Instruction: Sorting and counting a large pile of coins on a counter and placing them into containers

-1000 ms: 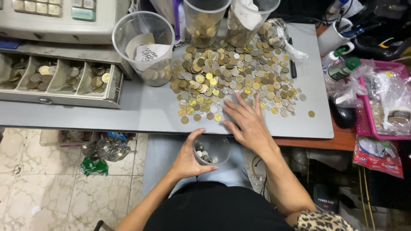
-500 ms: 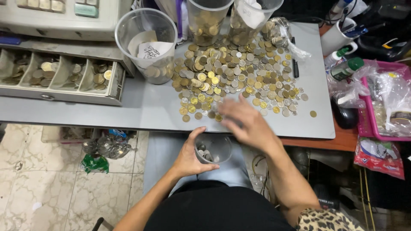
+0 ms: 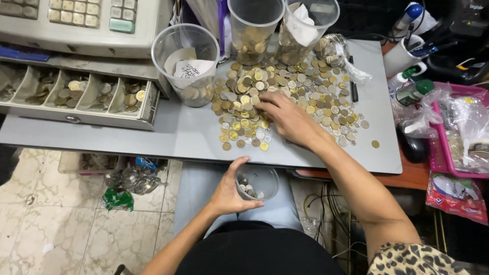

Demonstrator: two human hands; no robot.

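A wide pile of gold and silver coins is spread over a grey board. My right hand lies flat on the pile's near left part, fingers spread over the coins. Below the board's front edge, over my lap, my left hand grips a clear plastic cup with a few silver coins in its bottom.
An open cash register drawer with coin trays sits at the left, the register keypad above it. Three clear cups holding coins and paper stand behind the pile. A pink basket and bottles crowd the right.
My right hand has slid from the pile's near edge up and left into the coins. The left hand and cup have stayed below the board's edge.
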